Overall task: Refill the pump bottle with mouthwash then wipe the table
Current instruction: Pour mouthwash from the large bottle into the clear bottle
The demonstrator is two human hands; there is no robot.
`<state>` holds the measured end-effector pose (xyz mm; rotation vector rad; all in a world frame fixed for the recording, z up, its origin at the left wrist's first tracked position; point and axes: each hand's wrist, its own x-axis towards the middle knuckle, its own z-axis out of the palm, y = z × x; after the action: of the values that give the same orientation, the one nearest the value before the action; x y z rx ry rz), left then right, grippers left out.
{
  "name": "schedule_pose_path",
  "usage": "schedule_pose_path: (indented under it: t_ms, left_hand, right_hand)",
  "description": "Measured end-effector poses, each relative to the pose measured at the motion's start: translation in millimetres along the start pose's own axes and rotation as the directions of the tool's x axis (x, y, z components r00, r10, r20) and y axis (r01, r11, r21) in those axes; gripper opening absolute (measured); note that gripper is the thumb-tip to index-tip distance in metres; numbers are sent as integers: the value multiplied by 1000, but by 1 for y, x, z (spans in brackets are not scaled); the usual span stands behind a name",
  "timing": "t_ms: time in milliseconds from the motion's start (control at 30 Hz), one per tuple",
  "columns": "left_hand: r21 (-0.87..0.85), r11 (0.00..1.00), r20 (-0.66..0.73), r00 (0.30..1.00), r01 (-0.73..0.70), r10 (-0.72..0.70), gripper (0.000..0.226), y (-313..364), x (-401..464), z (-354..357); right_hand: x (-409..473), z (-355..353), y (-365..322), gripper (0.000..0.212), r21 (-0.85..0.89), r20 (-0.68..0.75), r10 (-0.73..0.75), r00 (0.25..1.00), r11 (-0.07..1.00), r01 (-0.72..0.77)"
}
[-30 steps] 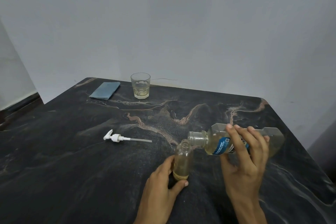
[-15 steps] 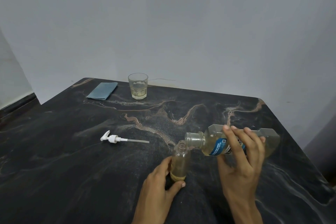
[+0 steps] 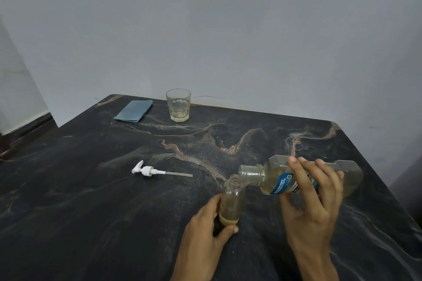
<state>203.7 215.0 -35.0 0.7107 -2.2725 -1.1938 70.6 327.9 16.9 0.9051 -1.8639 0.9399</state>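
Observation:
A small clear pump bottle (image 3: pixel 231 201) stands upright on the dark marble table (image 3: pixel 91 212), its neck uncapped and a little yellowish liquid at its bottom. My left hand (image 3: pixel 203 230) grips its lower part. My right hand (image 3: pixel 312 198) holds the large mouthwash bottle (image 3: pixel 274 180) tipped on its side, its open mouth just above and right of the small bottle's neck. The white pump head (image 3: pixel 148 170) with its tube lies flat on the table to the left. A folded blue cloth (image 3: pixel 134 110) lies at the far left of the table.
A drinking glass (image 3: pixel 178 105) with some pale liquid stands at the far edge near the wall. The table's right edge runs close to my right hand. A grey wall rises behind the table.
The mouthwash bottle's mouth has stayed over the small bottle's neck. The view has shifted slightly; both hands keep their grips.

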Motion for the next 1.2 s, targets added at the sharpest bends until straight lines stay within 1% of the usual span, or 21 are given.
schedule_pose_path:
  t_ms: [300,400,633,1200]
  left_hand:
    - [4,1000,3,1000,0,0,60,-2,2,1]
    - [-26,1000,6,1000,-2,2,59,-4,1,1]
    - [-49,999,4,1000,20,-20,61,-5,3,1]
    - [-70,997,4,1000,16,-16,62,-4,3,1]
  right_hand:
    - [0,1,0,85,3,-10,-5,1000,1000,5]
    - [-1,1,-2,84,-1,-15,-7,1000,1000,7]
    - [-1,0,-1,90,-3,-2,0,1000,1000,0]
    - [1,-1,-5,91,2,15,15,1000,1000,-15]
